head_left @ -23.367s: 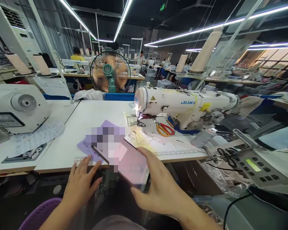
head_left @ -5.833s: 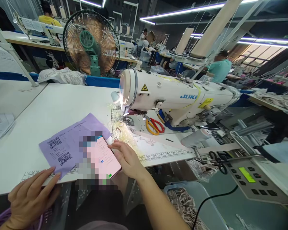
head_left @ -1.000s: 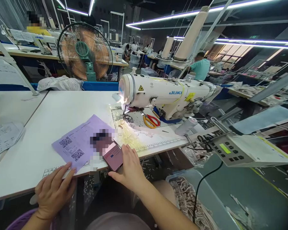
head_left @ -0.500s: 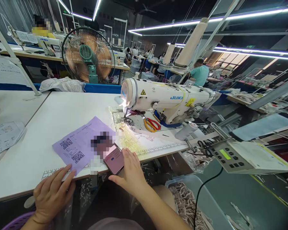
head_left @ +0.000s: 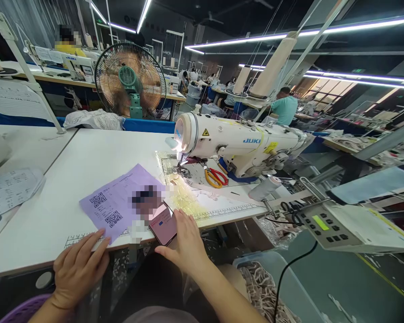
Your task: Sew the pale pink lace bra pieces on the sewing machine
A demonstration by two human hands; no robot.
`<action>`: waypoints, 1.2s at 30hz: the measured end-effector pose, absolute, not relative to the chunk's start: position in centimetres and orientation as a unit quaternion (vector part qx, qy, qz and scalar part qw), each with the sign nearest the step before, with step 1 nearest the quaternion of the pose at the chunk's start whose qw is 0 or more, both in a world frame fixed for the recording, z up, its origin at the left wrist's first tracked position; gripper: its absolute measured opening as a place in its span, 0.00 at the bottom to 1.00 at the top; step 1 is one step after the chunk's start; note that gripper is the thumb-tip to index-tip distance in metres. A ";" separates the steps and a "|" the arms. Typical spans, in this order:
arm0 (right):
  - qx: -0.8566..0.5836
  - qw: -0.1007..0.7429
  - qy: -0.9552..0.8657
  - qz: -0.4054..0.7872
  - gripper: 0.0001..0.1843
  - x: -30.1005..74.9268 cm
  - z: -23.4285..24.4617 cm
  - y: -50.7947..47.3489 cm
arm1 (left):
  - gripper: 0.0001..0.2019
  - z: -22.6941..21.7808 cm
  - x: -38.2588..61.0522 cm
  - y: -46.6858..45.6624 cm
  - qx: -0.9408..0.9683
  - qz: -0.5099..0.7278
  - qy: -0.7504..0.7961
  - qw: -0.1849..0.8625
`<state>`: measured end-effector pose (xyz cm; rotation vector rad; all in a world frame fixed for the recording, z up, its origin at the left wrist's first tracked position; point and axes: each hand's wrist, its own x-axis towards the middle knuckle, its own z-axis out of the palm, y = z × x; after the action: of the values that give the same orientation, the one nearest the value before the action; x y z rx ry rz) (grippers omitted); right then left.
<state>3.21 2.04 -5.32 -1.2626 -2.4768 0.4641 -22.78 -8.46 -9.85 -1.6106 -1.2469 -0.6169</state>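
Note:
My right hand (head_left: 185, 240) holds a phone (head_left: 163, 223) with a pinkish screen at the front edge of the white sewing table (head_left: 87, 166). The phone lies over the near corner of a purple sheet (head_left: 116, 204) printed with QR codes. My left hand (head_left: 77, 269) rests at the table's front edge, fingers stretched toward the purple sheet, holding nothing. A white Juki sewing machine (head_left: 239, 143) stands on the right of the table, its lamp lit over pale fabric (head_left: 182, 193).
Orange-handled scissors (head_left: 215, 177) lie under the machine arm. A control panel (head_left: 323, 222) sticks out at the right. A bin of fabric strips (head_left: 262, 287) sits on the floor. A fan (head_left: 131, 80) stands behind the table. Other people work at far tables.
The view has drifted slightly; both hands and the phone keep nearly the same places. Long before, the phone was held up off the table in front of me.

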 end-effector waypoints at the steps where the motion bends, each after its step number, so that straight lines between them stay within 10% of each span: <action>1: -0.442 0.161 -0.867 0.164 0.54 3.2 -5.3 2.0 | 0.22 -9.8 -22.8 -8.5 -0.661 -0.254 -0.516 0.483; 36: -0.430 0.223 -0.862 0.148 0.55 3.3 -6.1 2.1 | 0.24 -9.8 -22.7 -8.3 -0.663 -0.254 -0.512 0.483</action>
<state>3.32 2.13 -6.11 -1.1857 -2.3808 0.4087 -22.69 -8.29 -9.79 -1.6161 -1.2469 -0.6195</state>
